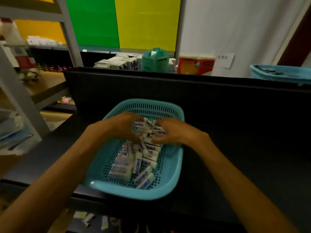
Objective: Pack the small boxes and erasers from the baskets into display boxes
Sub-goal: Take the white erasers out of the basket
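Hands (pixel 124 126) (pixel 171 132) gathering erasers (pixel 148 130), teal basket (pixel 173 179), wrapper print blurred

No text reads clearly: the red-and-white package (pixel 196 65) upper right carries mirrored letters, and the paper sign (pixel 223 60) beside it blurred characters.

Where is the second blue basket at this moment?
In the head view, the second blue basket sits at the far right, behind the black partition, right of the red-and-white package.
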A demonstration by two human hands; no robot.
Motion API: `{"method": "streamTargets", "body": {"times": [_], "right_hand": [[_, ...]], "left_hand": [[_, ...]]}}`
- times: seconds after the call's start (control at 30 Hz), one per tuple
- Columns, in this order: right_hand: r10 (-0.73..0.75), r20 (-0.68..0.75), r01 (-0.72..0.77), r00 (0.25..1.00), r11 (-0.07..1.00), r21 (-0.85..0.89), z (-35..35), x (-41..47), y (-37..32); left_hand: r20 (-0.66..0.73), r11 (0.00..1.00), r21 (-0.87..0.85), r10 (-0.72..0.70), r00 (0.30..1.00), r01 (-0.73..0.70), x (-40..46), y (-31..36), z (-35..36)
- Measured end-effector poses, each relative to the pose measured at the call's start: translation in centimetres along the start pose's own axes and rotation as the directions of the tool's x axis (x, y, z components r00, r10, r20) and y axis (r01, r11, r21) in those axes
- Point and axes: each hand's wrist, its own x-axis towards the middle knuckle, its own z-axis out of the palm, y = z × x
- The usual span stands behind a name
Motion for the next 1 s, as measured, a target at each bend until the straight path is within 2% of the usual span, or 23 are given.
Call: {"method": "streamTargets", "body": {"times": [0.1,0.2,0.43,0.53,0.8,1.0], "right_hand": [[0.079,0.081,-0.076,0.994,0.996,-0.045,0.0,0.9,-1.0],[0.206,0.179,-0.191,0.962,0.977,-0.098,0.3,1.8,-2.0],[0.407,0.294,-0.320,0.865,0.898,-0.302,0.7,3.6,-3.2],[0.443,0.327,-0.356,0.835,0.887,-0.294,0.9,4.0,-3.1],[0.474,0.345,-0.392,0.810,0.875,-0.283,1.6,3.8,-2.8],[0.422,0.321,-0.348,0.848,0.900,-0.263,2.2,3.6,-2.9]], "left_hand": [[0.160,0.997,0.048,0.050,0.986,-0.059,1.9,-1.2,-0.1],[0.257,0.992,0.059,0.094,0.962,-0.113,3.3,-2.2,0.2],[0.318,0.961,0.032,0.251,0.914,-0.275,5.1,-3.6,1.0],[0.346,0.955,0.038,0.263,0.901,-0.293,5.5,-3.7,1.3],[0.287,0.920,0.158,0.305,0.908,-0.359,5.2,-2.7,1.6],[0.286,0.921,0.192,0.278,0.917,-0.339,5.3,-2.5,1.9]]}}
